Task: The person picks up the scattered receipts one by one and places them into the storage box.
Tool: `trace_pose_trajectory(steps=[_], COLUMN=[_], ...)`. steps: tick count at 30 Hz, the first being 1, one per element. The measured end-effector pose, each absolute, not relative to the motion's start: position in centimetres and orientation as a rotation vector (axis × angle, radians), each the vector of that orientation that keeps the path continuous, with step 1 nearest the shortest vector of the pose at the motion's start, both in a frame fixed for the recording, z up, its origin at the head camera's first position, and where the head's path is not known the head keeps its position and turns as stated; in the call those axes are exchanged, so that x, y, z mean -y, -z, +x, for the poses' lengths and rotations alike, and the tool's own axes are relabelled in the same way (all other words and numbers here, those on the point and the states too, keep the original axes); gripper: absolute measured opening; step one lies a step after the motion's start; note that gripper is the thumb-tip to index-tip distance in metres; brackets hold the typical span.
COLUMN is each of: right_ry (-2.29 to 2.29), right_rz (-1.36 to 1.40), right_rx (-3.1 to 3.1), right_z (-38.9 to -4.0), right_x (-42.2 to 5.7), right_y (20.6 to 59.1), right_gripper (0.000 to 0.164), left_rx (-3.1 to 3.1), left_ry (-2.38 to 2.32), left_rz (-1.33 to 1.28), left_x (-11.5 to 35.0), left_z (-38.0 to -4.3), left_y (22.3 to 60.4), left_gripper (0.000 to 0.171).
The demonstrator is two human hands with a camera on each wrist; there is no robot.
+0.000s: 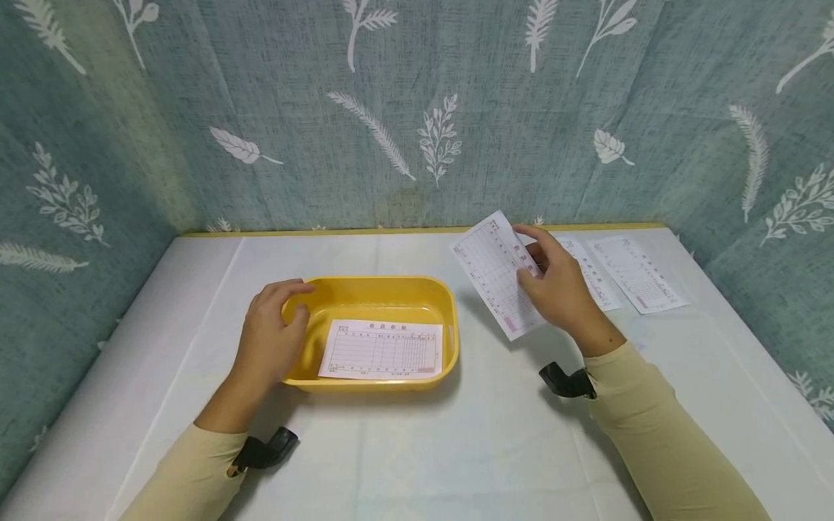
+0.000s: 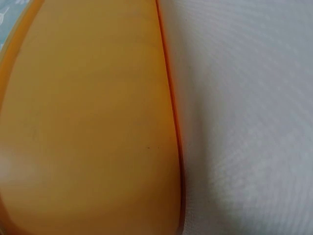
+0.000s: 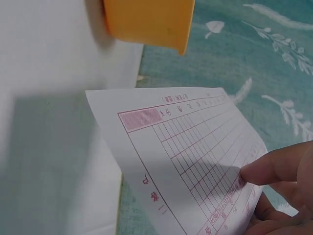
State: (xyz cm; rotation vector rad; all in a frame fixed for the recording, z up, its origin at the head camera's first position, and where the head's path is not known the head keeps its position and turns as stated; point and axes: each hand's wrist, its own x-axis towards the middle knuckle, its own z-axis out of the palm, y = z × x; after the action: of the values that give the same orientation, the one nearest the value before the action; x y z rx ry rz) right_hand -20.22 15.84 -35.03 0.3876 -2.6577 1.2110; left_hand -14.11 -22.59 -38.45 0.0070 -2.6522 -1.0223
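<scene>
A printed receipt slip (image 1: 493, 275) is pinched by its edge between the thumb and fingers of my right hand (image 1: 557, 282), held up off the table to the right of the yellow tray (image 1: 371, 386). In the right wrist view the same slip (image 3: 171, 142) shows a red-lined table, with my thumb (image 3: 279, 164) on its face. Another receipt slip (image 1: 383, 351) lies flat inside the tray. At the tray's left end is my left hand (image 1: 270, 329), thumb and fingers bent about the rim. The left wrist view shows just the tray's outer wall (image 2: 93, 117) and white cloth.
Two more slips, one partly behind my right hand (image 1: 589, 275) and one farther right (image 1: 635, 273), lie on the white table (image 1: 417, 456). A green leaf-patterned cloth (image 1: 417, 108) stands behind and at both sides. Black straps (image 1: 263, 450) sit at the wrists.
</scene>
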Motion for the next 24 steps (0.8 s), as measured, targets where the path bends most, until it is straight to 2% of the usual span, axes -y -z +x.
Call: trace_pose_trajectory(steps=[24], right_ry=[-1.317], right_rz=[0.536], right_rx=[2.519], right_z=[-17.8], right_x=[-14.0], right_y=[33.4], right_gripper=[0.061], left_rx=[2.639], left_ry=[1.022], left_rz=[-0.005], left_x=[22.7], left_z=[-14.2], left_y=[38.6], left_gripper=[0.033])
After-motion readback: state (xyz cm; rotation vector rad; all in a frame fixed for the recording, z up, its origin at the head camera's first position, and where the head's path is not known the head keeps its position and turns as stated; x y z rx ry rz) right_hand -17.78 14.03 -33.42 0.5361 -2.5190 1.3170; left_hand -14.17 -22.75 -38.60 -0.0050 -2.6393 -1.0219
